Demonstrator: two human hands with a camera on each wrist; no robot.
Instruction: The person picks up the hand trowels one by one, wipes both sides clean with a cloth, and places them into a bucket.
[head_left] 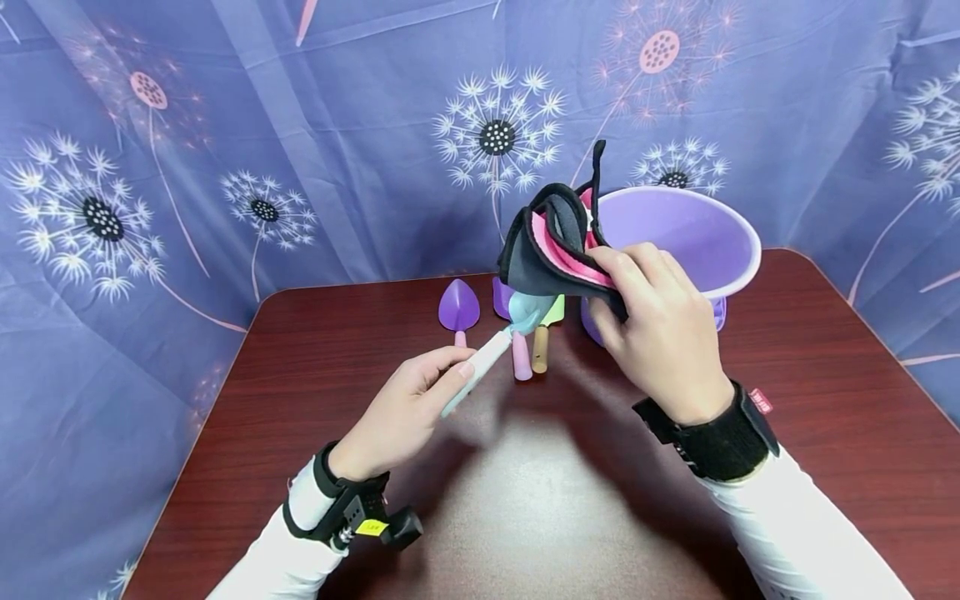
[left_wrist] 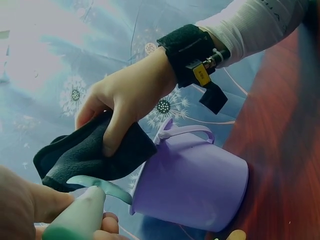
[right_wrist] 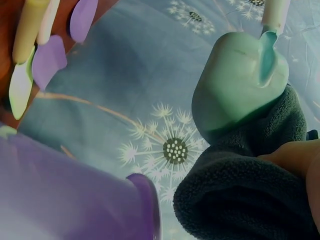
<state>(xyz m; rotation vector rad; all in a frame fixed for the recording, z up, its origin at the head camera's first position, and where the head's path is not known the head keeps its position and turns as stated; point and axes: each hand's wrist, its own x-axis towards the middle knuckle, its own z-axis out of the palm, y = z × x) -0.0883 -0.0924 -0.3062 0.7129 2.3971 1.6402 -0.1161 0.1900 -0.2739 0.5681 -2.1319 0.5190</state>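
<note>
My left hand [head_left: 405, 408] grips a small toy shovel by its white handle [head_left: 480, 368]. The shovel's teal blade [right_wrist: 225, 85] points up and away, above the table. My right hand [head_left: 660, 321] pinches a folded dark grey fleece cloth [left_wrist: 85, 152] with black edging and a pink side. The cloth's lower part lies against the edge of the blade, seeming to touch it in the right wrist view. Part of the blade is hidden behind the cloth in the head view. Just behind the right hand stands a purple bucket [head_left: 675, 229].
On the dark red wooden table [head_left: 300, 392], a purple spade [head_left: 459, 307], a pink-handled purple tool [head_left: 522, 357] and a green-bladed tool with a tan handle [head_left: 540, 350] lie near the back edge. A blue dandelion-print curtain [head_left: 360, 150] hangs behind.
</note>
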